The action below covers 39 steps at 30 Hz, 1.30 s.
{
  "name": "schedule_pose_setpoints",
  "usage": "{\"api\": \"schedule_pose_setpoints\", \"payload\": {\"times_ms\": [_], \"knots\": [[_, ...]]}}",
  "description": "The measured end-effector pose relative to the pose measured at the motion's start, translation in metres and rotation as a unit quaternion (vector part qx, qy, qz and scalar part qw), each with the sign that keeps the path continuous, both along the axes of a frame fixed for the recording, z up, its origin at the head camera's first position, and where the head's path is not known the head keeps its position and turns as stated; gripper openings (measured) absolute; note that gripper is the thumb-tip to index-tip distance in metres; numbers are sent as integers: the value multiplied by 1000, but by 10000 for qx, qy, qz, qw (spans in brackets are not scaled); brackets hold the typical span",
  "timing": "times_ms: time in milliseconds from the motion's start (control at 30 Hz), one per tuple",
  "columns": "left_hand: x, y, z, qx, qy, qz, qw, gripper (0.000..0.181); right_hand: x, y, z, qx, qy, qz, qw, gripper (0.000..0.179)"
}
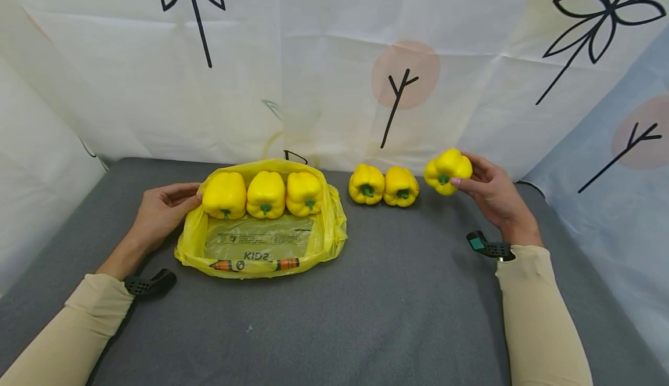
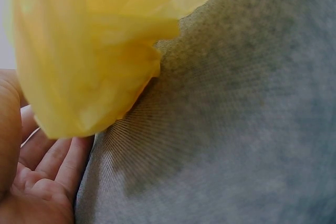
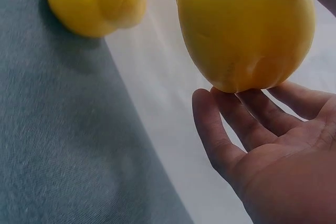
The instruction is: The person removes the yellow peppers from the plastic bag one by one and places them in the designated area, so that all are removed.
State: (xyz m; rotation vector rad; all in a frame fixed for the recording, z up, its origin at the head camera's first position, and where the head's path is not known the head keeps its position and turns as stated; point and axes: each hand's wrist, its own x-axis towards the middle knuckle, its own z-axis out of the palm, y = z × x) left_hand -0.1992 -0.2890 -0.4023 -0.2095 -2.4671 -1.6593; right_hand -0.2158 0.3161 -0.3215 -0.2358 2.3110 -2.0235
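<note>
Beige sleeves [image 1: 543,316] nearest, over grey counter [image 1: 366,316]. Yellow bag [image 1: 334,229] on counter: crayon print [image 1: 287,264] along near rim, word KIDS [image 1: 256,256] behind it, flipped; small lettering [image 1: 261,238] unreadable. Left hand [image 1: 159,212] at bag's left edge, grip pinching rim. Three yellow peppers [image 1: 266,194] in row along bag's far side. Right hand [image 1: 499,197]: grip grasping raised pepper [image 1: 446,165] by thumb and fingers. Two loose peppers [image 1: 366,183] between it and bag. Farthest: white cloth [image 1: 324,84], plant drawings.
</note>
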Motion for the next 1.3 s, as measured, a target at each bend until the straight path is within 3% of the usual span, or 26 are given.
{"api": "schedule_pose_setpoints", "payload": {"times_ms": [467,867,1300], "knots": [[1,0,0,-26,14,-9,10000,48,-9,14,-24,527,-408,-239,9975,79],[0,0,-1,-131,28,47,9999,48,-14,18,-36,861,-679,59,9939,82],[0,-2,-1,81,54,-134,9999,48,-16,17,-41,1201,-861,290,9886,85]]}}
